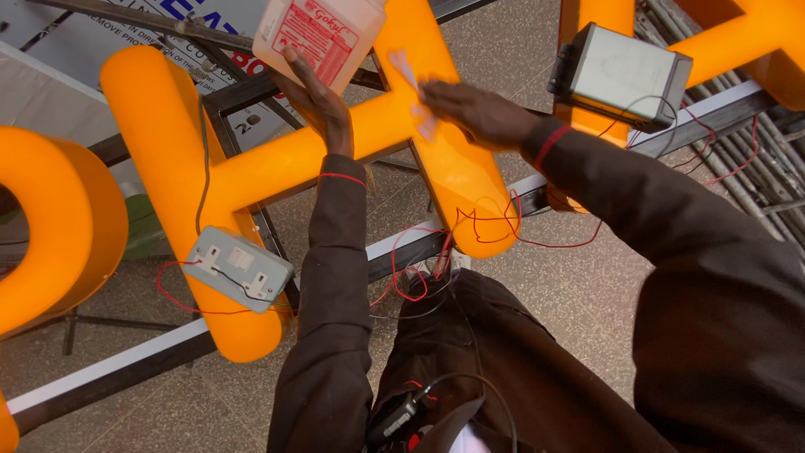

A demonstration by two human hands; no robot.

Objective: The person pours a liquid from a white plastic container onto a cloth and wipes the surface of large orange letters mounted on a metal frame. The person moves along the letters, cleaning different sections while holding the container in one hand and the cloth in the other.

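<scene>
A big orange sign letter (251,172) lies across a dark metal frame (235,96). My left hand (314,96) grips a translucent plastic bottle (319,33) with a red label, held above the letter near its centre. My right hand (474,113) lies flat on the letter's orange face, pressing a small white cloth (408,71) against it. Both arms are in dark sleeves with a thin red band at each cuff.
A grey double wall socket (237,267) sits on the letter's lower left. A grey metal box (620,77) rests on another orange letter (755,42) at upper right. Red wires (495,226) trail below. A rounded orange letter (50,226) is at left. Speckled floor lies beneath.
</scene>
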